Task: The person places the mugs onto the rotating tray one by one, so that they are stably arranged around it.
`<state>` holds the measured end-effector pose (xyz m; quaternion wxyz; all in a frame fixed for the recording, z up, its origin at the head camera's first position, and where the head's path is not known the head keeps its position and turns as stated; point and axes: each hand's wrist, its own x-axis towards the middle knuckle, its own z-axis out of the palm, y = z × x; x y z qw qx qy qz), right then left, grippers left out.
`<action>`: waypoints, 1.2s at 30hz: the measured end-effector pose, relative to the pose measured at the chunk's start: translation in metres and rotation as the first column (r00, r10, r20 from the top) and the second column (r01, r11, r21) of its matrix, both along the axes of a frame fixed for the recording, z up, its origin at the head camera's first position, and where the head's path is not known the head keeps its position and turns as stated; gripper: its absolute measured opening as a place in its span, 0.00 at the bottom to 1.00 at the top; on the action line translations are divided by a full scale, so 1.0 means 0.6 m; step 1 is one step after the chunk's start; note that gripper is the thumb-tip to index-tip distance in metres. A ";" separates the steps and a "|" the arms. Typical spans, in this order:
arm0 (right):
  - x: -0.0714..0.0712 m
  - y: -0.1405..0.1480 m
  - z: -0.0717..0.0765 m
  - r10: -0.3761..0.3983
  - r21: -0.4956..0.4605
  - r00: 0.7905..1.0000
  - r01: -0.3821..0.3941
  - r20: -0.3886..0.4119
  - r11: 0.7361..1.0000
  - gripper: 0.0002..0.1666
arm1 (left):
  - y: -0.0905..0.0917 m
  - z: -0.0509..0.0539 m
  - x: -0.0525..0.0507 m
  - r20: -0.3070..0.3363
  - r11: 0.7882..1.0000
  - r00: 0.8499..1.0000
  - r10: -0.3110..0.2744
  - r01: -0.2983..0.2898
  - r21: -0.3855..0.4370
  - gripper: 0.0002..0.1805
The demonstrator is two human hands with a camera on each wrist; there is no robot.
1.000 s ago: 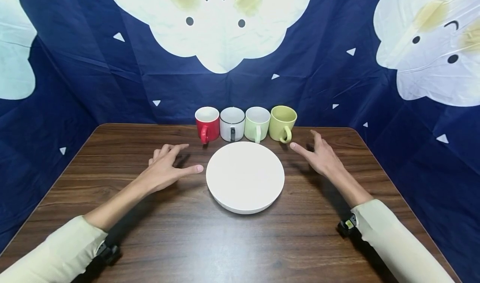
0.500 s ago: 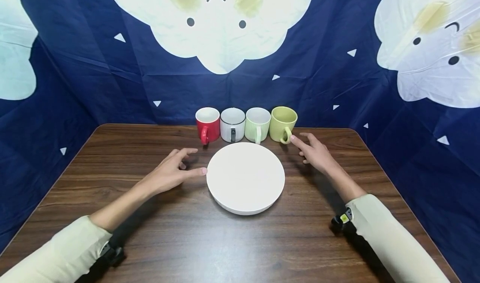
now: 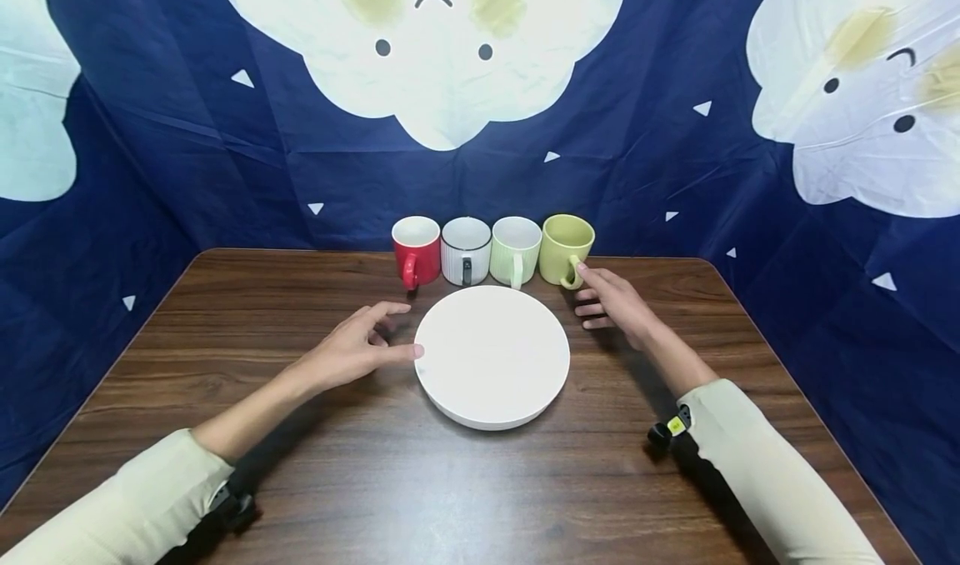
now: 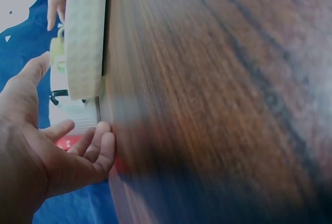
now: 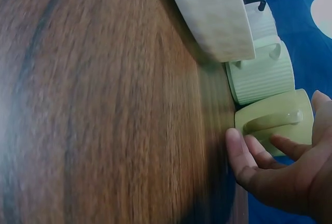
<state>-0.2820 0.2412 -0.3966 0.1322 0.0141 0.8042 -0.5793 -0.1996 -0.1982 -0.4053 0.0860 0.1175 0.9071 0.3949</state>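
My left hand [image 3: 356,348] is at the left side of a round white disc-like stand [image 3: 491,357]. Its fingers are spread, and its thumb tip overlaps the stand's rim; contact is unclear. Four mugs line the back: red [image 3: 426,261], white with a black rim and handle [image 3: 453,263], pale green [image 3: 502,257] and yellow-green [image 3: 557,252]. Close to the yellow-green mug's handle is my right hand [image 3: 618,305], its thumb reaching the handle in the head view. Beside that mug, the right fingers [image 5: 238,151] are loosely bent around nothing; touch cannot be confirmed.
Everything stands on a brown wooden table [image 3: 480,498]. A dark blue cloth [image 3: 360,173] with white cloud shapes hangs behind the table and along its sides. The mugs stand close to the table's back edge, just behind the round stand.
My left hand has moved right toward the stand's rim. My right hand has moved left toward the yellow-green mug's handle and turned, its fingers now lower. Mugs and stand have stayed in place.
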 end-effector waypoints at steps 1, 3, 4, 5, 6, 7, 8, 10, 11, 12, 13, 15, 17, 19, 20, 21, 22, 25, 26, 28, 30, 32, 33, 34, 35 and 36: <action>-0.001 -0.001 0.000 0.004 -0.013 1.000 -0.004 0.008 1.000 0.48 | 0.001 0.000 0.000 0.003 1.000 1.000 -0.002 0.002 0.002 0.47; -0.002 -0.004 -0.001 0.014 -0.032 1.000 -0.013 0.021 0.999 0.48 | 0.003 -0.001 0.000 0.005 1.000 1.000 -0.005 0.005 0.007 0.47; -0.003 -0.006 -0.001 0.019 -0.038 0.999 -0.018 0.027 0.999 0.47 | 0.004 -0.001 0.000 0.006 1.000 1.000 -0.006 0.006 0.012 0.46; -0.003 -0.007 -0.001 0.024 -0.042 0.999 -0.023 0.032 0.999 0.47 | 0.006 -0.001 0.000 0.006 1.000 1.000 -0.008 0.008 0.018 0.46; -0.004 -0.008 -0.001 0.028 -0.044 0.999 -0.027 0.037 0.999 0.47 | 0.007 -0.001 0.000 0.005 1.000 1.000 -0.011 0.011 0.024 0.46; -0.005 -0.009 -0.001 0.032 -0.046 0.999 -0.030 0.044 0.998 0.46 | 0.008 -0.002 0.000 0.006 0.999 1.000 -0.013 0.013 0.031 0.45; -0.005 -0.010 -0.002 0.035 -0.046 0.998 -0.033 0.050 0.998 0.46 | 0.008 -0.003 0.000 0.009 0.999 1.000 -0.013 0.013 0.036 0.45; -0.006 -0.012 -0.003 0.039 -0.048 0.997 -0.037 0.061 0.998 0.45 | 0.010 -0.003 0.000 0.012 0.999 1.000 -0.016 0.016 0.046 0.45; -0.007 -0.013 -0.004 0.041 -0.052 0.997 -0.037 0.066 0.998 0.45 | 0.010 -0.003 0.000 0.011 0.998 1.000 -0.020 0.020 0.052 0.45; -0.007 -0.014 -0.004 0.041 -0.056 0.997 -0.037 0.069 0.998 0.45 | 0.010 -0.003 0.000 0.011 0.998 1.000 -0.024 0.023 0.056 0.45; -0.007 -0.014 -0.005 0.041 -0.060 0.996 -0.037 0.073 0.997 0.45 | 0.010 -0.003 0.000 0.011 0.998 1.000 -0.026 0.026 0.059 0.44; -0.009 -0.014 -0.006 0.044 -0.071 0.996 -0.039 0.077 0.997 0.46 | 0.011 -0.002 0.000 0.006 0.997 0.999 -0.033 0.033 0.064 0.44; -0.011 -0.015 -0.007 0.042 -0.083 0.996 -0.035 0.083 0.996 0.46 | 0.011 -0.002 -0.001 0.004 0.997 0.999 -0.039 0.039 0.068 0.44; -0.013 -0.015 -0.007 0.039 -0.094 0.995 -0.031 0.088 0.995 0.46 | 0.012 -0.002 -0.002 0.006 0.997 0.999 -0.041 0.040 0.067 0.44; -0.014 -0.016 -0.008 0.038 -0.102 0.995 -0.029 0.089 0.994 0.47 | 0.012 -0.002 -0.003 0.008 0.997 0.999 -0.042 0.042 0.068 0.44; -0.014 -0.017 -0.008 0.035 -0.110 0.995 -0.025 0.091 0.994 0.46 | 0.012 -0.002 -0.003 0.010 0.997 0.999 -0.043 0.043 0.068 0.44; -0.014 -0.018 -0.008 0.036 -0.118 0.995 -0.025 0.091 0.993 0.47 | 0.012 -0.002 -0.003 0.014 0.996 0.999 -0.046 0.045 0.073 0.44; -0.016 -0.019 -0.011 0.041 -0.150 0.995 -0.027 0.090 0.988 0.46 | 0.013 -0.003 -0.003 0.021 0.994 0.998 -0.059 0.057 0.097 0.44; -0.016 -0.019 -0.012 0.045 -0.158 0.995 -0.030 0.089 0.987 0.46 | 0.012 -0.003 -0.003 0.023 0.992 0.998 -0.066 0.063 0.108 0.44; -0.017 -0.019 -0.013 0.054 -0.176 0.995 -0.038 0.087 0.984 0.44 | 0.012 -0.003 -0.003 0.025 0.989 0.997 -0.079 0.075 0.128 0.43; -0.017 -0.019 -0.014 0.058 -0.190 0.995 -0.041 0.086 0.981 0.42 | 0.012 -0.003 -0.004 0.022 0.986 0.996 -0.090 0.086 0.144 0.43; -0.017 -0.019 -0.014 0.057 -0.201 0.995 -0.039 0.084 0.979 0.39 | 0.012 -0.004 -0.006 0.017 0.982 0.994 -0.105 0.101 0.158 0.43; -0.018 -0.019 -0.015 0.053 -0.206 0.995 -0.035 0.085 0.978 0.37 | 0.013 -0.005 -0.007 0.019 0.980 0.993 -0.112 0.108 0.169 0.42; -0.018 -0.018 -0.015 0.050 -0.209 0.995 -0.031 0.087 0.977 0.36 | 0.013 -0.005 -0.008 0.022 0.977 0.992 -0.121 0.116 0.182 0.42; -0.019 -0.018 -0.015 0.046 -0.214 0.995 -0.026 0.089 0.976 0.34 | 0.013 -0.006 -0.009 0.026 0.973 0.991 -0.132 0.124 0.197 0.42; -0.019 -0.018 -0.015 0.044 -0.219 0.995 -0.024 0.090 0.975 0.33 | 0.014 -0.007 -0.010 0.029 0.969 0.989 -0.142 0.133 0.210 0.41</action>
